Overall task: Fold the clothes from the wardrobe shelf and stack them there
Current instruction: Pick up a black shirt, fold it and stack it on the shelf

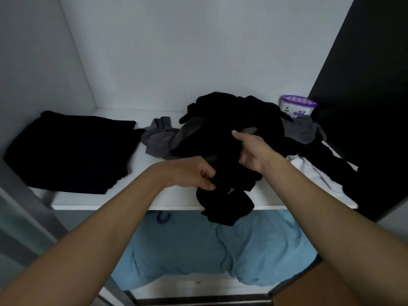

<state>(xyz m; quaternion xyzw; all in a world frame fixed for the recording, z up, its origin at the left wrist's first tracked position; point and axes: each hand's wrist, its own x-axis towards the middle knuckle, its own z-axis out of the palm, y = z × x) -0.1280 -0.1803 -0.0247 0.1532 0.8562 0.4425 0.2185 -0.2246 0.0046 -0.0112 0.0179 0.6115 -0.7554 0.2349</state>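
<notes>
Scanning from far left of the loose pile (220,124): folded black stack (66,151), flat on the white shelf (132,204), well apart from the pile. Just left of the pile and touching it: crumpled grey garment (157,140). At the pile's near-left edge: left hand (192,173), fingers curled, pinching the black garment (225,202). Trailing from the pile's near side over the shelf lip, lower end hanging off; long axis roughly far-to-near, though black on black, so outline hard to tell. At the pile's near-right: right hand (251,151), thumb stretched across the cloth, fingers tucked into the fabric, apparently gripping the same garment further in. Left hand nearer the hanging end, right hand nearer the pile's middle. Likely next: drawing the garment toward the body, clear of the pile, then spreading it. Risk of dragging tangled neighbours off too. Right of the pile, partly under it: white garment (313,173). Behind-right of the pile: purple-lidded tub (298,107).
</notes>
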